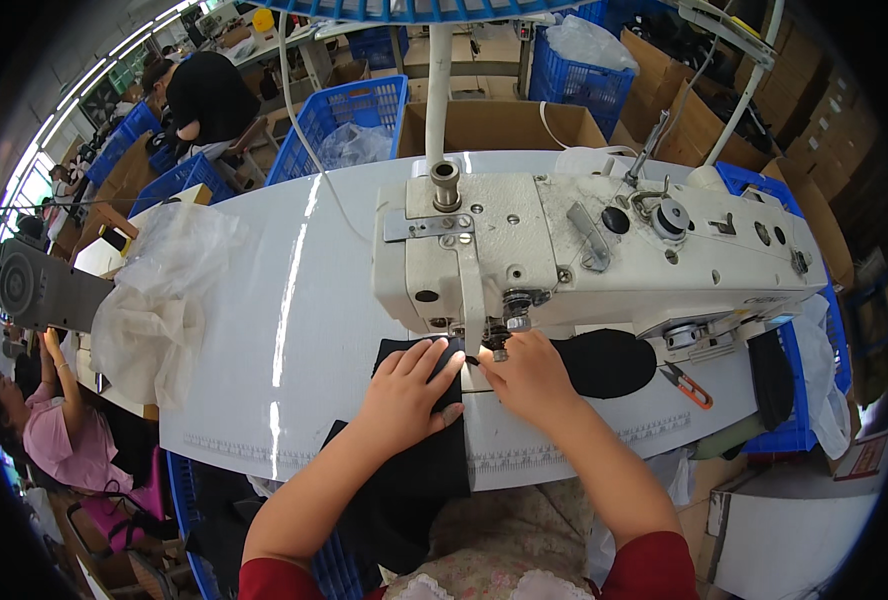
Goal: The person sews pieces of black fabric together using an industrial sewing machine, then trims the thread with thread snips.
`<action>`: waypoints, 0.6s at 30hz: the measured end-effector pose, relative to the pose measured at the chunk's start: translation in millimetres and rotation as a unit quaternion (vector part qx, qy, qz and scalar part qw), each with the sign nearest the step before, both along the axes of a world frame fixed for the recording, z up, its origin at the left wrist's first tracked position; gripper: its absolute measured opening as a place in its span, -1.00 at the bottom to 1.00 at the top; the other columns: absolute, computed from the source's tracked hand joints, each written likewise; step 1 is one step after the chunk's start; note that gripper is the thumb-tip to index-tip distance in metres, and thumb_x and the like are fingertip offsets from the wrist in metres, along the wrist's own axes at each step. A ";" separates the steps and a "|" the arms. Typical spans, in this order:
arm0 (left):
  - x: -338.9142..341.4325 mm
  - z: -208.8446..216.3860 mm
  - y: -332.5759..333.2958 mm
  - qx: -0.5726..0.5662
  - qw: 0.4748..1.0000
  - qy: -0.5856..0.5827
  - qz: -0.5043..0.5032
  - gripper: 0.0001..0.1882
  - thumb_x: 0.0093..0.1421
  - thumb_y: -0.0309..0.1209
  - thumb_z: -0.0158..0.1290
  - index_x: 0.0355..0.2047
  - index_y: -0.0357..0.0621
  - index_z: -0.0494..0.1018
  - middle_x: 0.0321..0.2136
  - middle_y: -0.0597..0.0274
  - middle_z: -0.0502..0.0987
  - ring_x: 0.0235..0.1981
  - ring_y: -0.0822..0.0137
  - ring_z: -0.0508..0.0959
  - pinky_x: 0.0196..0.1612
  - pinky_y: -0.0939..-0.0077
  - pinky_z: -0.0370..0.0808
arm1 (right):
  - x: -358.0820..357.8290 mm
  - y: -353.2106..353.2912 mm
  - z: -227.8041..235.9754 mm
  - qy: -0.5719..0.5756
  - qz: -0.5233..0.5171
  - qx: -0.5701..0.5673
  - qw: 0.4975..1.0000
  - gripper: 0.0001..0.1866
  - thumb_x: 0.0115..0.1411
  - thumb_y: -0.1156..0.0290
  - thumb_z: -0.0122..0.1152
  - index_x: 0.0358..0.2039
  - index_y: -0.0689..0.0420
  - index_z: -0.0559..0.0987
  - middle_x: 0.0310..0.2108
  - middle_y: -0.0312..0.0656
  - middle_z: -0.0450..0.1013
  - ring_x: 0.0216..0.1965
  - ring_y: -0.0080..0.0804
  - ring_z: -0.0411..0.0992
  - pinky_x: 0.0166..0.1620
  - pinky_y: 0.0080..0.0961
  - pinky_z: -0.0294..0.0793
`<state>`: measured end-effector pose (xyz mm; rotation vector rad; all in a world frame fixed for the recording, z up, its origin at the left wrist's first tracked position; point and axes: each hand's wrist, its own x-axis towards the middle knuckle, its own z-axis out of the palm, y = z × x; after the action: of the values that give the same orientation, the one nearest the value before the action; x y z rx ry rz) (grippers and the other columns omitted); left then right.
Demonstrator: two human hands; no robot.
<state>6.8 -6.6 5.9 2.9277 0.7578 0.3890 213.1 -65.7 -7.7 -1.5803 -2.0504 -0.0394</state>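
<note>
The left hand (411, 390) lies flat on the black cloth (424, 485), fingers nearly straight, pressing down. The right hand (530, 378) is curled beside it; I can't tell its grip. The machine (504, 230) just past both could nip a finger that slid too close.

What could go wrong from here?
The left hand and right hand work close under the machine, so a finger might get caught. The black cloth hangs over the table's near edge and could drag. The snips might snag the nearby black piece.
</note>
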 end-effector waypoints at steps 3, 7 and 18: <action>2.1 1.8 1.7 -0.001 1.000 0.002 0.006 -0.36 0.04 -0.08 0.16 0.12 -0.02 0.36 0.01 0.07 0.40 0.09 0.06 0.36 0.09 0.19 0.32 | 1.1 2.3 -4.3 -0.010 0.003 0.001 1.000 -0.85 0.08 0.33 0.24 -0.31 0.03 0.58 -0.51 -0.18 0.35 -0.33 -0.18 0.37 -0.25 -0.24 0.34; 3.6 1.0 3.5 0.002 1.000 -0.011 0.008 -0.37 0.03 -0.07 0.17 0.10 -0.02 0.38 0.01 0.06 0.41 0.07 0.06 0.37 0.09 0.20 0.32 | 0.4 4.5 -5.2 0.001 -0.009 -0.014 1.000 -0.90 0.09 0.35 0.20 -0.37 0.04 0.56 -0.53 -0.16 0.36 -0.37 -0.14 0.38 -0.26 -0.21 0.34; 9.0 3.0 9.2 -0.009 1.000 -0.001 0.013 -0.40 0.02 -0.09 0.20 0.06 -0.03 0.41 -0.04 0.04 0.45 0.05 0.07 0.40 0.09 0.21 0.32 | 1.8 11.0 -7.4 0.047 -0.027 -0.045 0.998 -0.89 0.11 0.34 0.19 -0.38 0.01 0.64 -0.56 -0.13 0.44 -0.43 -0.08 0.42 -0.26 -0.17 0.34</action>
<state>15.8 2.7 9.0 2.9040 0.7943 0.3848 214.9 -54.7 -15.1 -1.6600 -1.9616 0.1059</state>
